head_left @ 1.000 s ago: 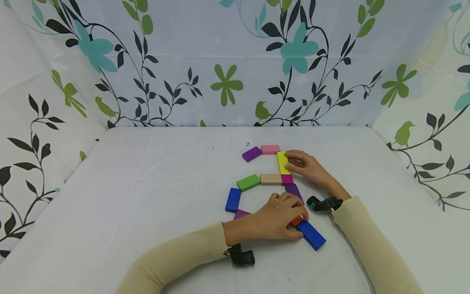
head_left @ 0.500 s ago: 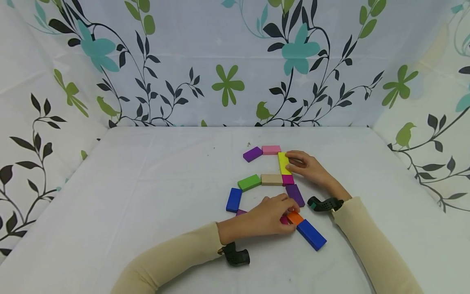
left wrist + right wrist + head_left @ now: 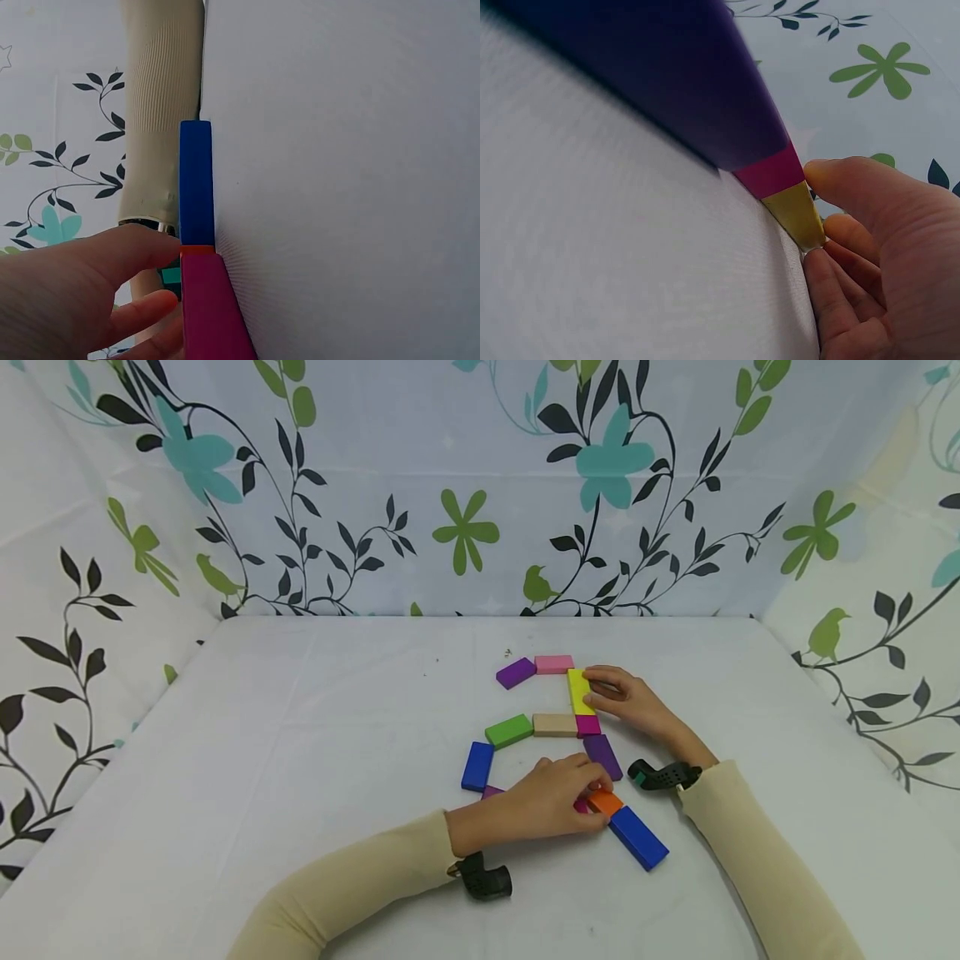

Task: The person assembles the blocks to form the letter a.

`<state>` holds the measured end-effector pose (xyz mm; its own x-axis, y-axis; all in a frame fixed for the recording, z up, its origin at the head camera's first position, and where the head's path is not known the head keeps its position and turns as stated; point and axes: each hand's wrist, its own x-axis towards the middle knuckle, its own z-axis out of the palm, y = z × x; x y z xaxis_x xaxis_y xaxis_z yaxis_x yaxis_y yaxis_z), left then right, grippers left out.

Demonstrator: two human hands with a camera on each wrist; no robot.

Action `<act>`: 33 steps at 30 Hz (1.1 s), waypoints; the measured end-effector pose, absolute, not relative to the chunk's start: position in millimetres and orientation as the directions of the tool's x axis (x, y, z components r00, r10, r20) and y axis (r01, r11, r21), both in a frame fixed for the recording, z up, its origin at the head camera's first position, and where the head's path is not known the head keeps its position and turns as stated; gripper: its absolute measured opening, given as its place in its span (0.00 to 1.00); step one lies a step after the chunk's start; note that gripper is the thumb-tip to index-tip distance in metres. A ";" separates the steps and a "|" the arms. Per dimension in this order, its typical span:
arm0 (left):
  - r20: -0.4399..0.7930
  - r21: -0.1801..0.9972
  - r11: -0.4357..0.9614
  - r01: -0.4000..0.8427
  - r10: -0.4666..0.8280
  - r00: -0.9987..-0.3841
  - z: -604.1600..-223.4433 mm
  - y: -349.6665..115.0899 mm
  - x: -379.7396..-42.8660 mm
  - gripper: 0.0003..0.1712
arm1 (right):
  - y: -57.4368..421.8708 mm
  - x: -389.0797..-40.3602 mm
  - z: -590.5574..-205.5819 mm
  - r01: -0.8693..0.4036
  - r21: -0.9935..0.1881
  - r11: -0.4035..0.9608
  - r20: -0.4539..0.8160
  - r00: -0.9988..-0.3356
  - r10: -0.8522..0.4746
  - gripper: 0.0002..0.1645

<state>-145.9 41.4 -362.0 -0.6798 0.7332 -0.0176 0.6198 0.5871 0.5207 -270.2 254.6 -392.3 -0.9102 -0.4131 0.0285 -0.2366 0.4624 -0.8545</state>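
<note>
My left hand (image 3: pixel 551 797) reaches in from the left and pinches the small orange block (image 3: pixel 606 803) between thumb and fingers. Against one end of that block lies a long blue block (image 3: pixel 639 838); at the other a magenta block (image 3: pixel 214 307) is mostly hidden by the hand in the head view. My right hand (image 3: pixel 633 703) lies beside the yellow block (image 3: pixel 578 692), its bent thumb and fingertips touching the right edge. A small magenta block (image 3: pixel 588 725) adjoins the yellow one, followed by a dark purple block (image 3: pixel 602 757).
More blocks lie flat on the white table (image 3: pixel 337 735): purple (image 3: pixel 516 673) and pink (image 3: pixel 553 665) at the back, tan (image 3: pixel 555 725), green (image 3: pixel 508 732) and blue (image 3: pixel 477 767) in the middle. Patterned cloth (image 3: pixel 480 468) hangs behind.
My left hand has shifted left and slightly back, uncovering the orange block and more of the dark purple one, with little movement in the last half second. My right hand stays at the yellow block.
</note>
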 end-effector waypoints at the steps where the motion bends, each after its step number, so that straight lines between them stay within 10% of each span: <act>1: -0.015 0.522 0.589 0.617 0.730 -0.683 -361.6 40.5 -146.1 0.17 | 254.5 -270.5 -392.4 -0.237 -0.854 0.462 0.029 -0.910 -0.413 0.32; 33: 0.135 0.494 0.603 0.627 0.659 -0.740 -354.5 -15.9 -183.6 0.17 | 254.8 -270.4 -393.3 -0.244 -0.853 0.461 0.035 -0.908 -0.417 0.33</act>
